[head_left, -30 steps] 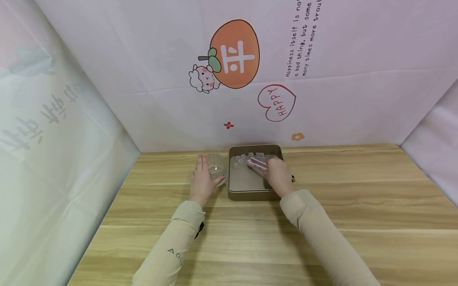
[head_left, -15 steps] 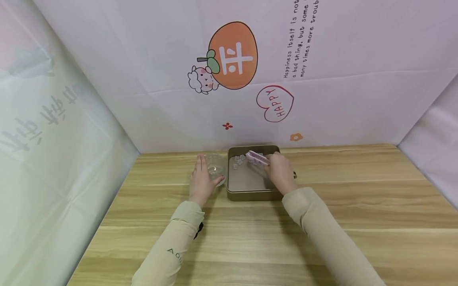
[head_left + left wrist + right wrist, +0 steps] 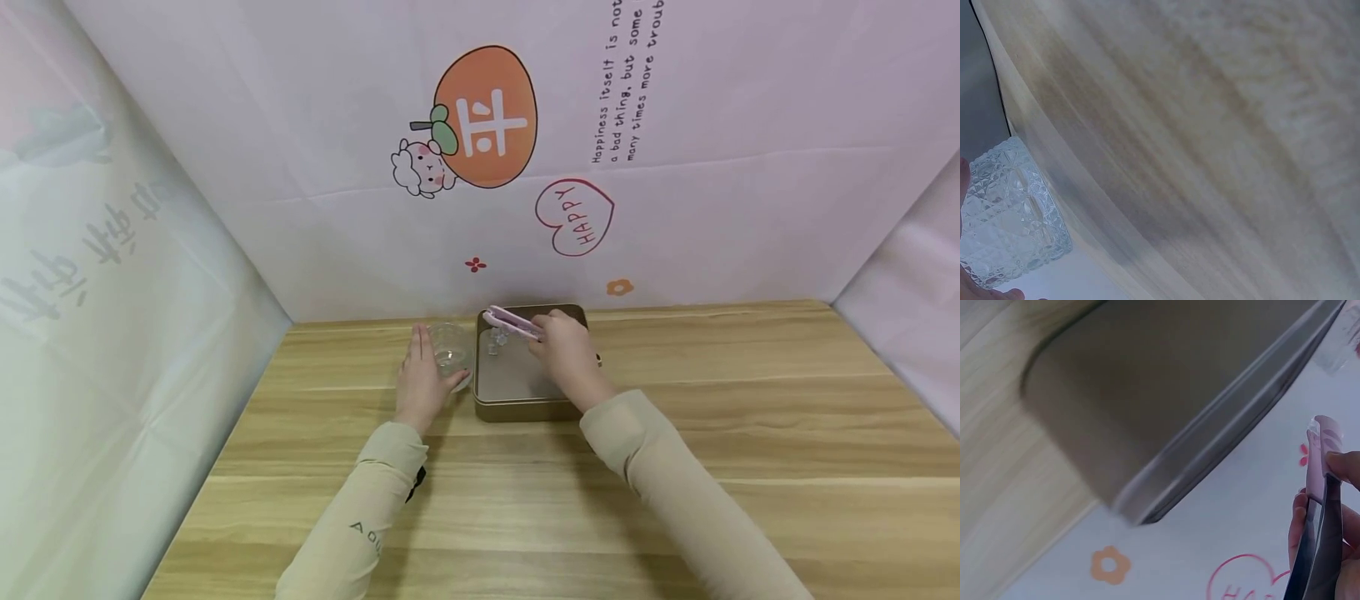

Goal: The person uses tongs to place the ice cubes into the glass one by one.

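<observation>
My left hand point(image 3: 422, 385) holds a clear glass point(image 3: 452, 343) on the table, thumb on the near right and fingers along the left. In the left wrist view this glass point(image 3: 1013, 212) has a cut pattern. My right hand point(image 3: 566, 354) grips pink-ended tongs point(image 3: 513, 323), which slant left over the tin's far left corner. In the right wrist view, a small clear cube point(image 3: 1314, 427) shows at the tips of the tongs point(image 3: 1315, 469). Several clear cubes point(image 3: 492, 346) lie at the left of the brown metal tin point(image 3: 525, 411), just right of the glass; others are hidden behind my right hand.
The wooden table point(image 3: 495, 508) meets a white printed backdrop point(image 3: 337, 250) right behind the tin and glass. White sheets also hang at the left and right sides. A small dark catch point(image 3: 598, 360) sticks out at the tin's right side.
The tongs first went a little farther back among the cubes, then rose and moved left toward the glass with my right hand. My left hand and the glass have stayed put.
</observation>
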The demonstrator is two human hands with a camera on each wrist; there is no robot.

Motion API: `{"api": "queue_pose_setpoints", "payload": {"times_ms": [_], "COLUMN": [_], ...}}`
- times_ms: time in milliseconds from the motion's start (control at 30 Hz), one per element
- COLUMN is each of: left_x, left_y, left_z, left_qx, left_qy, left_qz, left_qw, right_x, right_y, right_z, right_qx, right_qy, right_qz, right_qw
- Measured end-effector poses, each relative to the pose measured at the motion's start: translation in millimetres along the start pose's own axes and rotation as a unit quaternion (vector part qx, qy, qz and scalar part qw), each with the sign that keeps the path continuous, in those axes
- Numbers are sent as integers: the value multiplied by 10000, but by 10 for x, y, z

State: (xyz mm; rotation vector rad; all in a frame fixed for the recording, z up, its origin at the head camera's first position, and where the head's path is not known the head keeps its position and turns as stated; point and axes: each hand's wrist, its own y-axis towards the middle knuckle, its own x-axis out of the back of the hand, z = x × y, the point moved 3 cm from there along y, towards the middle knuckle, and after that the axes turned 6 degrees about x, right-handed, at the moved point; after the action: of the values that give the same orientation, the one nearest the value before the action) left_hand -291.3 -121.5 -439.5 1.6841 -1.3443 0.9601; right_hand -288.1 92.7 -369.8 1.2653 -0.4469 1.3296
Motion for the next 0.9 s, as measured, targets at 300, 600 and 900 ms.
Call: {"api": "queue_pose_setpoints", "payload": {"times_ms": [300, 600, 900], "left_x": [-7, 22, -4], "left_y": [6, -32, 0], "left_z": [-3, -15, -8], "left_qx": [26, -40, 27], "left_qy": [14, -211, -129], "left_qz": [-7, -83, -18], "left_qw": [10000, 9997, 9999], "right_x": [-21, -100, -151], "right_y": [-40, -77, -96], "right_z": [296, 402, 374], "right_qx": [495, 829, 856], "right_qy": [81, -100, -142], "right_qz": [64, 284, 289], "right_qw": [9987, 9961, 9958]}}
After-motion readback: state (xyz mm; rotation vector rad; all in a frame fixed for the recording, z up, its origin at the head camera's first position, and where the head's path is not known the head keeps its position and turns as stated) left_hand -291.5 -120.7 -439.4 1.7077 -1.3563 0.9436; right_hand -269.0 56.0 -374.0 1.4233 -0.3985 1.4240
